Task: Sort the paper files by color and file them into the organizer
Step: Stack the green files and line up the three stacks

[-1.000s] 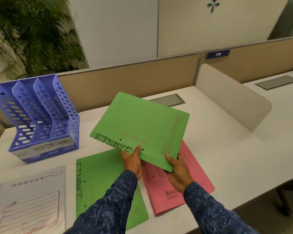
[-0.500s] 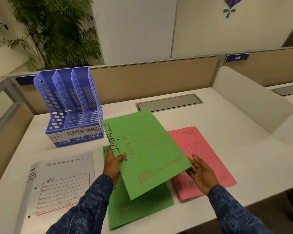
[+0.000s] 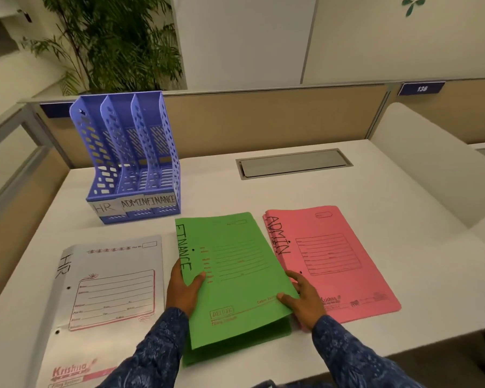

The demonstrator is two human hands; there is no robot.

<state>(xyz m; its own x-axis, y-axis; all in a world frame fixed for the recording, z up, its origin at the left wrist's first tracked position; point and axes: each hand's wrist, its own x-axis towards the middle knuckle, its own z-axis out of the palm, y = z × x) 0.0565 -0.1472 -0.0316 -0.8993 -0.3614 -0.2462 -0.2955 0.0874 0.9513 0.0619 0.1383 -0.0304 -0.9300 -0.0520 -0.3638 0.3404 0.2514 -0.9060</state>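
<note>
A green FINANCE file point(image 3: 235, 278) lies on top of a second green file point(image 3: 241, 350) in the middle of the desk. My left hand point(image 3: 184, 292) grips its left edge with the thumb on top. My right hand point(image 3: 301, 299) holds its right edge, thumb on the cover. A pink ADMIN file point(image 3: 336, 259) lies flat to the right, and a white HR file point(image 3: 109, 287) to the left. The blue organizer point(image 3: 129, 163) stands at the back left with slots labelled HR, ADMIN and FINANCE; its slots look empty.
A beige partition point(image 3: 263, 119) runs behind the white desk point(image 3: 431, 247), with a grey cable hatch point(image 3: 293, 163) set in it. A white side divider point(image 3: 437, 161) rises on the right. A potted plant point(image 3: 109, 43) stands behind the organizer.
The green file has come down from mid-air onto the other green file, squared up with it. My right hand has returned to its right edge.
</note>
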